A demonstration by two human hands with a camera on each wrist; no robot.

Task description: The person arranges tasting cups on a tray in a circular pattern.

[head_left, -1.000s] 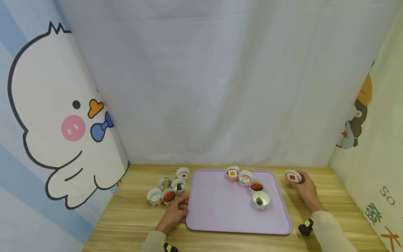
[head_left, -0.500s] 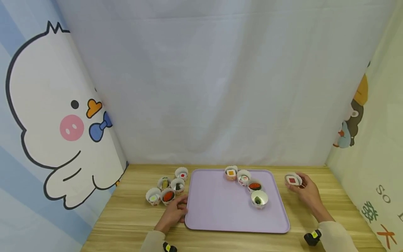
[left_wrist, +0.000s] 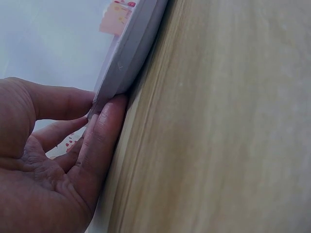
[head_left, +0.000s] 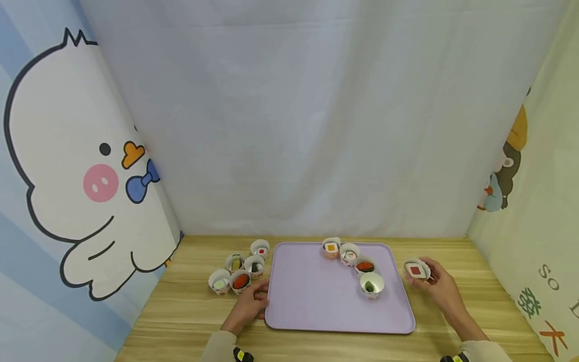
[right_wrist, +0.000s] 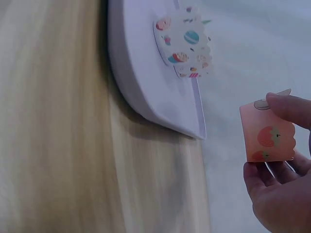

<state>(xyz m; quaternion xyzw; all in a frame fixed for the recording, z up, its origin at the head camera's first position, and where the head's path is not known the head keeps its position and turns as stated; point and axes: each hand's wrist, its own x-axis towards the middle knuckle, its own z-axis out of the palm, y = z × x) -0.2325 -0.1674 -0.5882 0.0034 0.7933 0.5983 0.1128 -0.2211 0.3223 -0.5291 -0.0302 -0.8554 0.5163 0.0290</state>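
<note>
My right hand (head_left: 441,289) holds a paper baking cup (right_wrist: 267,133) with a strawberry print, fingers and thumb about its sides. It is raised above the table, just off the right edge of the lilac tray (head_left: 312,301). In the head view a white sushi-like piece with a red centre (head_left: 415,270) shows inside it. My left hand (head_left: 249,304) grips the tray's left edge; the left wrist view shows the fingers (left_wrist: 109,121) low against its outer side and another digit at the rim. On the tray's right half stand several filled paper cups (head_left: 372,291).
Left of the tray several more filled paper cups (head_left: 219,284) cluster on the wooden table (head_left: 181,322), close to my left hand. A pale curtain (head_left: 289,125) hangs behind the table, and printed cloths flank it on both sides.
My right hand has brought its paper cup slightly left and nearer to me, towards the tray's right edge. My left hand stays at the tray. The head view has shifted slightly.
</note>
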